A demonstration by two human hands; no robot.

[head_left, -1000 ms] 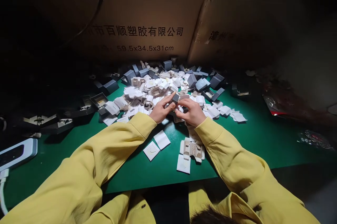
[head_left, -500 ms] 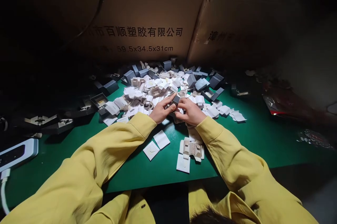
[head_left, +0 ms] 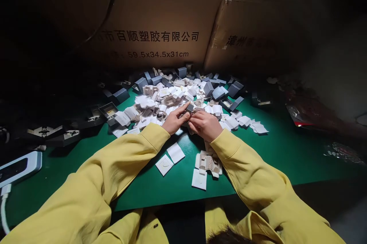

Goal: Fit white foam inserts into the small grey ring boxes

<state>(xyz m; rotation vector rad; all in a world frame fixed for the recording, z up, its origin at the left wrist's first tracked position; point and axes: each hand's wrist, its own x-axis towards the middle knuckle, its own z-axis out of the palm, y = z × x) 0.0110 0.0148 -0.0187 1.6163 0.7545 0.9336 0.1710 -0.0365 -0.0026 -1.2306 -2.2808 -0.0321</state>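
Nearest, at the lower edge: two yellow sleeves (head_left: 252, 171), one from each side, slanting inward over a green tabletop (head_left: 134, 194), presumably to bring both hands to one shared spot in the light. At the left edge, a white-framed electronic device (head_left: 6, 168) with a white cable (head_left: 4, 209) at its near end. Between the sleeves, just short of the hands, two square white cards (head_left: 176, 153) lying flat, side by side; by the right sleeve, an unfolded paperboard insert (head_left: 210, 163), with another white card (head_left: 199, 180) at its near edge. Probably laid there to be close by, apart from the heap.

Farther in, at the middle: a small dark box (head_left: 189, 108), raised in front of the heap. Grasped by the left hand (head_left: 174, 121), between thumb and fingers, likely to steady it with the right side accessible. Right hand (head_left: 207, 125) curled, fingertips drawn together close against that side; cannot tell whether gripping the box or something hidden by the knuckles.

Beyond, a loose heap of white folded leaflets (head_left: 145, 101) mixed with paperboard inserts. Around it, dark blue boxes (head_left: 120, 95), some open. At the back, upright brown cartons (head_left: 160, 13), perhaps serving as a backstop.
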